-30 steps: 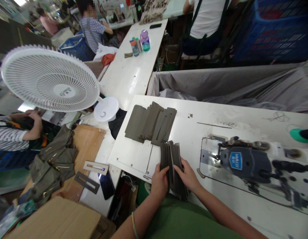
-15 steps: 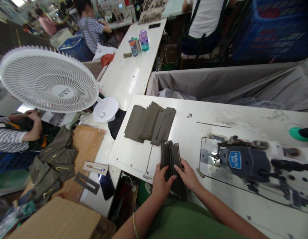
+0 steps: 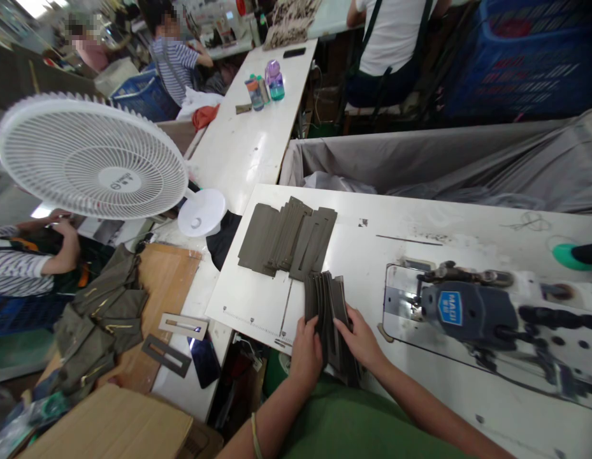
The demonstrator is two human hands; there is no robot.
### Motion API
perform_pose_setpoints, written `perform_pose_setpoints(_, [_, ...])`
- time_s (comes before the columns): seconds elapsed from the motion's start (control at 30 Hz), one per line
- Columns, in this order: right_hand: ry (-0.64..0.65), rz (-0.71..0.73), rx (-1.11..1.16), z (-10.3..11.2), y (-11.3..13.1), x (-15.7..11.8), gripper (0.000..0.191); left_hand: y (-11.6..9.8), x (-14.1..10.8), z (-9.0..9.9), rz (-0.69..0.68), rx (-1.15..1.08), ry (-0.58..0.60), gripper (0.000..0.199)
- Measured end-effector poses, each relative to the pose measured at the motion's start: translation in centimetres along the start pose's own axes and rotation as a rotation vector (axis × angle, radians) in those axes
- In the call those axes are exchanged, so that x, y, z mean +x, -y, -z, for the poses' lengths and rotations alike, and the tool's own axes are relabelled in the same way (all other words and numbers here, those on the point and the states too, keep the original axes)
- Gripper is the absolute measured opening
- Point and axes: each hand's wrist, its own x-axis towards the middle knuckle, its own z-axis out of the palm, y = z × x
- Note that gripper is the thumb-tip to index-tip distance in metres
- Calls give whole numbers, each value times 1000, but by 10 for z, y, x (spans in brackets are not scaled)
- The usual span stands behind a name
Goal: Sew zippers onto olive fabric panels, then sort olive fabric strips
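Note:
Between my two hands stands a bundle of dark olive fabric strips [image 3: 328,319], its lower end close to the green clothing at my body. My left hand [image 3: 306,350] is wrapped round the bundle's left side, fingers partly hidden. On the right side, my right hand [image 3: 360,336] grips it with the thumb laid over the strips. Just beyond, flat olive fabric pieces [image 3: 262,237] lie overlapped in a row on the white sewing table [image 3: 353,255]; the nearest piece [image 3: 309,248] has a long narrow slot.
A sewing machine [image 3: 468,306] occupies the table's right side. Leftward are a white fan [image 3: 95,159], a phone [image 3: 204,360], slotted templates [image 3: 166,356], zippered olive pieces [image 3: 109,312] and a cardboard box [image 3: 109,421]. Bottles [image 3: 275,81] stand farther back. Co-workers sit nearby.
My left thumb has moved off the front of the bundle to its left side. The strips' upper ends have spread slightly leftward. My right hand stays almost in place.

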Motion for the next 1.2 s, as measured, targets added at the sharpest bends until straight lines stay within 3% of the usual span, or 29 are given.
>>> perform_pose_setpoints(0.2, [-3,3,-5,0,1,0,48,2,1,1,-63,-42,-6,57])
perform_pose_setpoints(0.4, [-5,-5,-11,0,1,0,49,1,2,2,-94,-47,-10,58])
perform_pose_setpoints(0.77, [30,-6,11,4,-5,2,48,-4,2,3,-26,44,-14,36])
perform_pose_setpoints(1.2, [39,34,-42,5,-1,2,47,-10,2,4,-47,95,6,36])
